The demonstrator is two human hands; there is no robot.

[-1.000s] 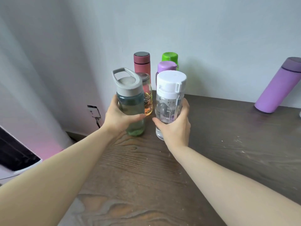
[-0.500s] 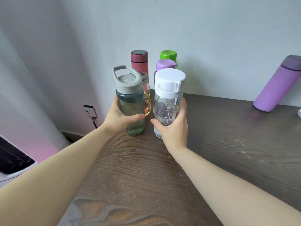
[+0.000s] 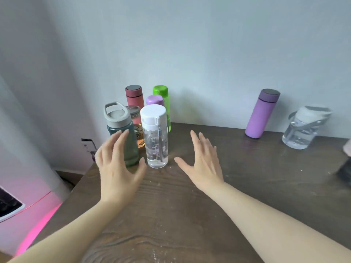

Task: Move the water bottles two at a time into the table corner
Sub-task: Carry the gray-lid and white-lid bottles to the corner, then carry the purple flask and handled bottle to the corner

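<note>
A teal bottle with a grey loop lid [image 3: 131,137] and a clear bottle with a white cap [image 3: 154,135] stand upright side by side in the table's far left corner. Behind them cluster a pink flask [image 3: 134,96], a green bottle [image 3: 161,93], a purple-capped bottle [image 3: 154,100] and a small glass jar [image 3: 135,114]. My left hand [image 3: 117,168] hovers open just in front of the teal bottle. Spread open over the bare table, my right hand [image 3: 203,164] is to the right of the clear bottle. Neither holds anything.
A purple flask [image 3: 263,114] and a clear bottle with a grey strap [image 3: 303,128] stand by the wall further right. A dark object [image 3: 344,173] sits at the right edge. The dark wooden table [image 3: 190,215] ends at the left, with a wall socket [image 3: 88,146] beyond.
Both hands have let go of the teal and the white-capped bottles, which now stand on the table, and have drawn back with fingers spread. The view has widened to the right.
</note>
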